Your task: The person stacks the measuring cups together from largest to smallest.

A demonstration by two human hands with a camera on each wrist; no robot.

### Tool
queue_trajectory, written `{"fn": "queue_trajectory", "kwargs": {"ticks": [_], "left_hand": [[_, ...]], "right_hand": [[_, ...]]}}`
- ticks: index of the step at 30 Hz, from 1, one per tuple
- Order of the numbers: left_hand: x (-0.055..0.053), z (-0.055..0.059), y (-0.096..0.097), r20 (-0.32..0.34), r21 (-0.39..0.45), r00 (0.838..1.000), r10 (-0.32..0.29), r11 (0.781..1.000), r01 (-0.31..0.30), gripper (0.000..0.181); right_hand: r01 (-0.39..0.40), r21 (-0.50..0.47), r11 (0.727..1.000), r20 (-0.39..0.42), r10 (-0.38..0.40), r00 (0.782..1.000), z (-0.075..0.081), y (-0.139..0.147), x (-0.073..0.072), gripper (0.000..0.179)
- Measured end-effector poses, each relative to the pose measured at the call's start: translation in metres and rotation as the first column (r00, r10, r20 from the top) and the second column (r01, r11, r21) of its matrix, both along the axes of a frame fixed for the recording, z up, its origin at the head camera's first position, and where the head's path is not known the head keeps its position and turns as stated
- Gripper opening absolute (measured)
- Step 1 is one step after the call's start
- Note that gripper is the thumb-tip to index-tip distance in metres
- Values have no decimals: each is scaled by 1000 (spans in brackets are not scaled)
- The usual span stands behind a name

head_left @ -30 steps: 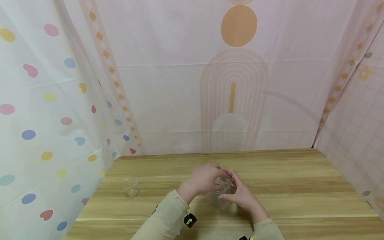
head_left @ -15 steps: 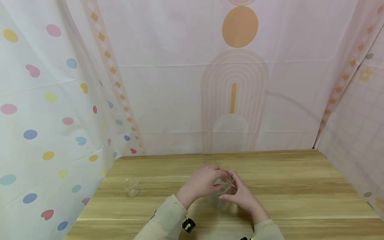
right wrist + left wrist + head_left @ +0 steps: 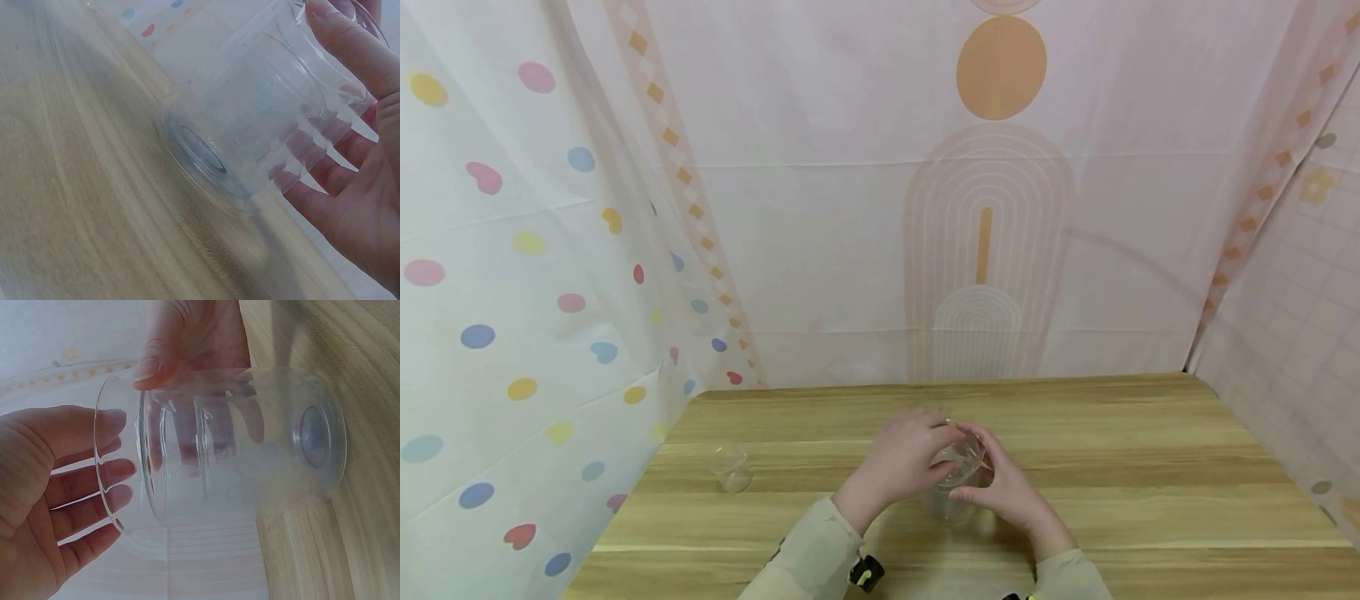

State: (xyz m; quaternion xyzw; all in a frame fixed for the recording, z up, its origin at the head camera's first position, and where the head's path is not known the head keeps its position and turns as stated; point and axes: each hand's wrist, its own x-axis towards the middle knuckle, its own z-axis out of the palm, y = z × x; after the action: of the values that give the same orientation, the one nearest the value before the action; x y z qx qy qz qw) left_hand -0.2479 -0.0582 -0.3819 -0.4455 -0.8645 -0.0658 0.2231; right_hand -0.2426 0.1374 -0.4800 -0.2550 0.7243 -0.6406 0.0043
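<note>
A stack of nested clear plastic cups (image 3: 951, 492) stands at the middle of the table, close over the wood, with its mouth up. My left hand (image 3: 904, 457) holds the topmost cup by its rim (image 3: 97, 450), thumb and fingers spread around it. Lower on the stack, my right hand (image 3: 1006, 492) grips the outer cup (image 3: 219, 125), its thumb near that cup's rim and its fingers wrapped behind the wall. Through the clear walls, several fingers (image 3: 219, 425) of the right hand show. The upper cup sticks out above the outer one's rim.
Another small clear cup (image 3: 732, 468) is on the left part of the wooden table (image 3: 1112, 467). A pale patterned curtain (image 3: 820, 250) hangs along the back edge, with a dotted curtain (image 3: 542, 350) at left and a checked one (image 3: 1285, 333) at right.
My left hand has shifted slightly left and toward me at the upper cup's rim. The right hand keeps its grip on the outer cup, almost still. The head view has turned a little.
</note>
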Motion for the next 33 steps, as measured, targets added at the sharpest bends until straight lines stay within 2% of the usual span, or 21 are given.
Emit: {"fn": "queue_trajectory", "kwargs": {"ticks": [12, 21, 33], "left_hand": [[5, -2, -6, -38, 64, 999, 21, 998, -19, 32], [7, -2, -13, -108, 162, 994, 20, 987, -2, 36], [9, -3, -28, -126, 235, 991, 51, 972, -20, 37]], "right_hand": [[7, 3, 1000, 22, -7, 1000, 3, 0, 2, 89], [-7, -32, 999, -41, 5, 999, 2, -1, 0, 86], [11, -29, 1000, -42, -12, 999, 1, -1, 0, 86]]}}
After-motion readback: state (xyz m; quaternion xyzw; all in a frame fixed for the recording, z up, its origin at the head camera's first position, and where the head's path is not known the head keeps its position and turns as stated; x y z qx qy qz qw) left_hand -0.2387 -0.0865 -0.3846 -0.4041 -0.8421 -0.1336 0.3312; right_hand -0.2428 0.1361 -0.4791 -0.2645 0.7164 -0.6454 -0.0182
